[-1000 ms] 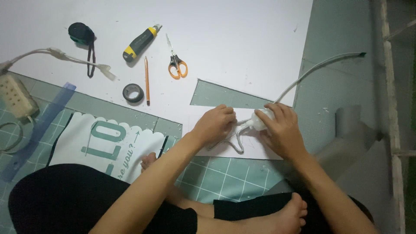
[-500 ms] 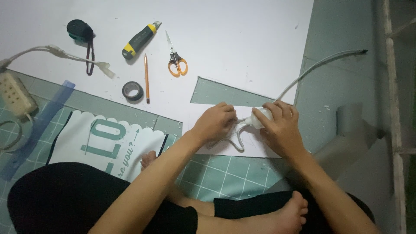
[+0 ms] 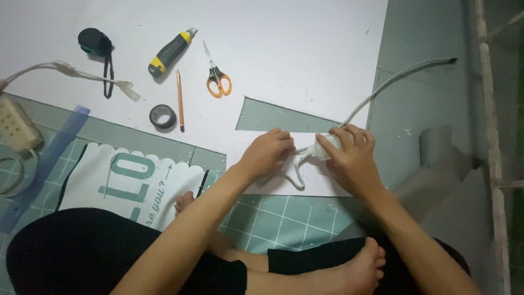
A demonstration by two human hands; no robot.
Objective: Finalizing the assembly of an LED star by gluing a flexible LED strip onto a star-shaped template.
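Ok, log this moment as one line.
left hand: on white cord | right hand: gripping white plug | surface: white sheet

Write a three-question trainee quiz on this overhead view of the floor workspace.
1. True or false: the scissors with orange handles lie closed on the white sheet.
2. What lies between the pencil and the green cutting mat: A) the tape roll, B) a hammer, C) a cup?
3. What do the left hand and right hand grip?

Key: 1 true. 2 A. 3 A white cable, joined at a pale connector.
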